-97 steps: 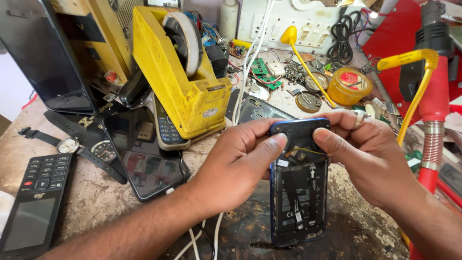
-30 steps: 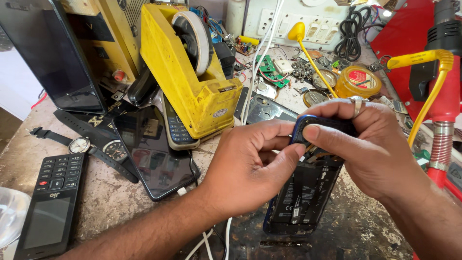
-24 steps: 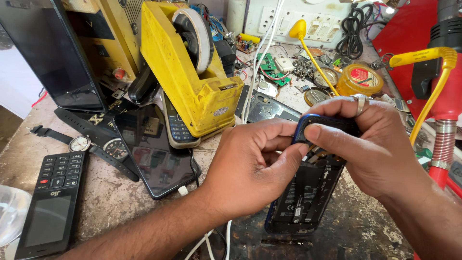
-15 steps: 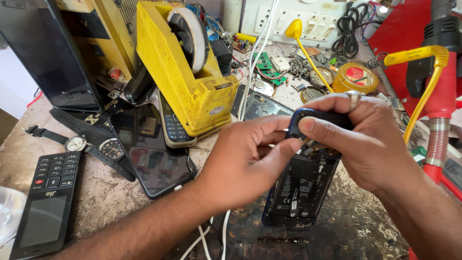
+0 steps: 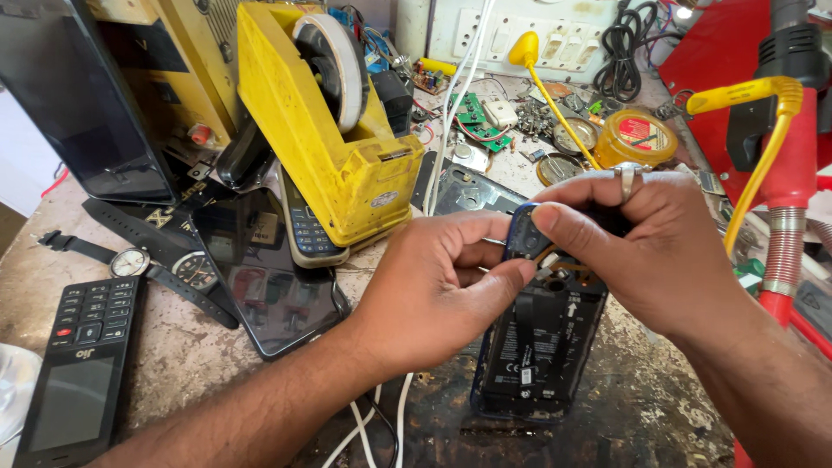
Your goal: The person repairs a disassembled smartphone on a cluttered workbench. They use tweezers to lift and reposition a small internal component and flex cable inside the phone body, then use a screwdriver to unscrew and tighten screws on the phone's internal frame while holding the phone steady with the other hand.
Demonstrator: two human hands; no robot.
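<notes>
Phone (image 5: 542, 351) tilted back upright, dark innards exposed.

We see a yellow tape holder (image 5: 334, 147), a black phone (image 5: 542, 347) with a blue rim, white cables (image 5: 451, 95), a green circuit board (image 5: 472, 113) and a stained grey tabletop (image 5: 199, 364).

Two hands work at the workbench (image 5: 173, 381) — the left hand (image 5: 433, 295) and the right hand (image 5: 650, 251) — over one opened smartphone (image 5: 542, 347). One ring (image 5: 626, 180) shows on the right hand. Toward the left edge lie two wristwatches (image 5: 130, 262) (image 5: 195, 270), one keypad phone (image 5: 82, 368), and one dark smartphone (image 5: 269, 277) face up. One yellow tape dispenser (image 5: 338, 165) stands near the back — with a second keypad phone (image 5: 305, 227) beneath it, possibly. One round tin (image 5: 637, 137) sits at the far edge.
</notes>
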